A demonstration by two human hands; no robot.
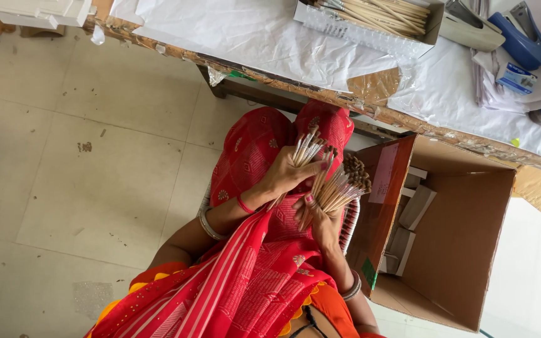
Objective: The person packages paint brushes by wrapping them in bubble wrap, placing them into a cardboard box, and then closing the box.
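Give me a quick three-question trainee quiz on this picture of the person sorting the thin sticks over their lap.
1. True or false: both hands hold bundles of thin sticks.
2. What stands on the floor beside the person's right hand?
A. a plastic bucket
B. an open cardboard carton
C. a metal stool
3. Fill in: the open box on the table holds more ____.

Key
1. True: the left hand grips a small stick bundle, the right hand a larger fanned bundle.
2. B: the cardboard carton, with small boxes inside.
3. Sticks: the box of sticks sits on the table.
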